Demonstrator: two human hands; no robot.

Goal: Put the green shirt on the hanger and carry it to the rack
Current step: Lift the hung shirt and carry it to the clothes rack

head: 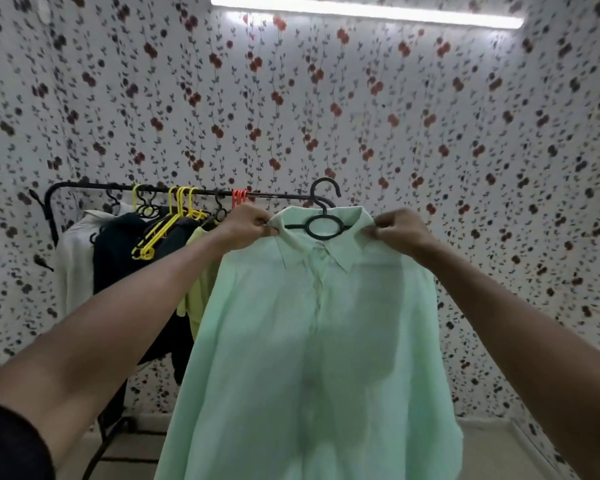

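A pale green shirt (312, 334) hangs in front of me on a black hanger (324, 220), whose hook rises above the collar. My left hand (248, 225) pinches the collar's left side at the shoulder. My right hand (397, 228) pinches the collar's right side. Both arms are stretched forward and hold the shirt up in the air. Behind it stands the black rack (187, 191), its bar level with the hanger's hook; the hook does not touch the bar.
On the rack hang a white garment (75, 258), a black garment (125, 258) and a yellow-green one (198, 306), with yellow hangers (174, 223) and orange hangers (239, 197). Flowered wallpaper covers the walls. The rack's base lies on the floor at lower left.
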